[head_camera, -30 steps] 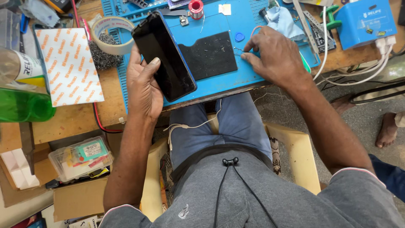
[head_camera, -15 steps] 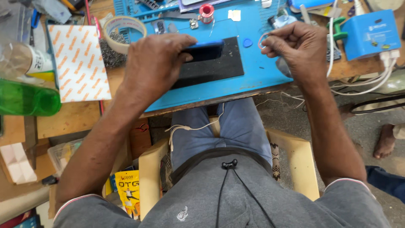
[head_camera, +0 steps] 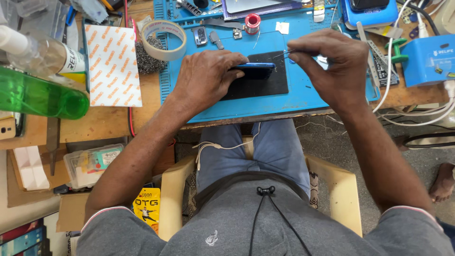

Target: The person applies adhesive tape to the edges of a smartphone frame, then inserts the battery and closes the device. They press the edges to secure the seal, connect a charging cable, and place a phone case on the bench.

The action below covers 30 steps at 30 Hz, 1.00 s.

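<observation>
My left hand [head_camera: 207, 77] grips a dark blue phone [head_camera: 256, 71], held on its edge over a black pad [head_camera: 265, 83] on the blue work mat [head_camera: 303, 97]. My right hand [head_camera: 327, 66] pinches thin metal tweezers [head_camera: 284, 53] whose tip points at the phone's right end. Both hands sit close together above the pad.
A tape roll [head_camera: 164, 39], steel wool [head_camera: 146, 61], an orange-patterned white packet [head_camera: 113, 64], a green bottle [head_camera: 40, 97] and a clear spray bottle [head_camera: 45, 54] lie left. A red solder spool [head_camera: 252, 21], a blue box [head_camera: 429, 59] and white cables [head_camera: 417, 114] are right. Another person's foot [head_camera: 443, 182] is on the floor.
My left hand turned the phone from flat and screen-up onto its edge over the black pad. My right hand lifted off the mat, picked up tweezers and brought them to the phone.
</observation>
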Tool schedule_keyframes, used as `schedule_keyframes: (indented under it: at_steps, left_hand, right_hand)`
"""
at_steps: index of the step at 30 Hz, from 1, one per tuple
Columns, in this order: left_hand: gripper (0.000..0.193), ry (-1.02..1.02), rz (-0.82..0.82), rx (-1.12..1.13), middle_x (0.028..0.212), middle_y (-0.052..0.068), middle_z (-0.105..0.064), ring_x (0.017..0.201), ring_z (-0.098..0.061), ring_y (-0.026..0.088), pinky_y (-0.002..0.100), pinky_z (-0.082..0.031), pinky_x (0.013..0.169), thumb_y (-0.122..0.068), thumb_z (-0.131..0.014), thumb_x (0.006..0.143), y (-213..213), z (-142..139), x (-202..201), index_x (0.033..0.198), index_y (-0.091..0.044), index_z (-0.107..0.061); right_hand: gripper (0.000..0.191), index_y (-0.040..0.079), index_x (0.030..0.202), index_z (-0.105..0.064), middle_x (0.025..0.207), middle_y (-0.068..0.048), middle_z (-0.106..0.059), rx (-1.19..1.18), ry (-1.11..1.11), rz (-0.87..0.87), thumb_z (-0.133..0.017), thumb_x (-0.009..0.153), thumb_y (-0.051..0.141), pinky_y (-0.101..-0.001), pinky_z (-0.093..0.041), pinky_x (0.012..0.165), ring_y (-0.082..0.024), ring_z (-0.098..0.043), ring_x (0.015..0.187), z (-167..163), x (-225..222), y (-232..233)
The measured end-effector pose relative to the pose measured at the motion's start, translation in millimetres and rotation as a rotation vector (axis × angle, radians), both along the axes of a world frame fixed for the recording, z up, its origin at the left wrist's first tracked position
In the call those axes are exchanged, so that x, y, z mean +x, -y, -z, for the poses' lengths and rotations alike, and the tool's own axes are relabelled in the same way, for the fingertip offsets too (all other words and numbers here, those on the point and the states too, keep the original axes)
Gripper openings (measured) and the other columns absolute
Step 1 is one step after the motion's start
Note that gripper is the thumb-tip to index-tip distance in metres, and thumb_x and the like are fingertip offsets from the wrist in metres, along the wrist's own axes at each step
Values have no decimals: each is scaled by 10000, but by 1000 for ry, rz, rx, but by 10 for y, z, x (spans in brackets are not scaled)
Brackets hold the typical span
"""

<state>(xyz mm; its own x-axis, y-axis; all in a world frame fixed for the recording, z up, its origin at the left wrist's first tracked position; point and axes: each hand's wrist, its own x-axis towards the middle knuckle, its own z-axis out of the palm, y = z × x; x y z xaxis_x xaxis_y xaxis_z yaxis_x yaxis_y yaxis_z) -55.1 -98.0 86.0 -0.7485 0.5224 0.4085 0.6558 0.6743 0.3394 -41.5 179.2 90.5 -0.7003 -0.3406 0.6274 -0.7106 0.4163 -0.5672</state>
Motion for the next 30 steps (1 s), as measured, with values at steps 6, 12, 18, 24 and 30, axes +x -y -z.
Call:
schedule_keyframes:
  at_steps: [6, 12, 18, 24, 30]
  left_hand:
    - [203, -40, -1, 19, 909, 68, -753, 777, -722, 290, 426, -561, 652, -263, -770, 924, 23, 12, -8, 1090, -146, -760]
    - [214, -30, -11, 7, 857, 80, -741, 756, -721, 296, 438, -554, 630, -272, -772, 917, 46, 25, -15, 1091, -148, -762]
    - [209, -32, -1, 10, 867, 80, -744, 760, -720, 301, 442, -553, 631, -270, -772, 922, 60, 31, -26, 1093, -151, -760]
    - [217, -37, -1, 6, 873, 82, -748, 756, -720, 303, 444, -553, 629, -269, -769, 922, 69, 46, -33, 1103, -149, -758]
    - [217, -25, -9, -9, 855, 85, -750, 749, -724, 297, 442, -552, 618, -268, -771, 924, 67, 38, -44, 1104, -147, -763]
  right_hand:
    - [151, 55, 1099, -759, 1123, -96, -743, 280, -255, -77, -797, 973, -20, -332, -585, 868, -227, -718, 1030, -225, -102, 192]
    - [164, 107, 1144, -785, 1106, -59, -752, 399, -228, -85, -803, 1006, 20, -329, -593, 891, -194, -712, 1022, -242, -158, 268]
    - [193, 102, 1142, -787, 1093, -72, -749, 421, -211, -81, -791, 976, 3, -340, -593, 884, -205, -714, 1014, -221, -186, 292]
    - [187, 94, 1128, -786, 1094, -69, -748, 488, -243, -81, -782, 963, 7, -348, -587, 873, -215, -714, 987, -223, -215, 316]
    - [193, 66, 1184, -746, 1038, -81, -737, 443, -212, -54, -814, 1002, 66, -383, -577, 853, -240, -715, 963, -92, -207, 325]
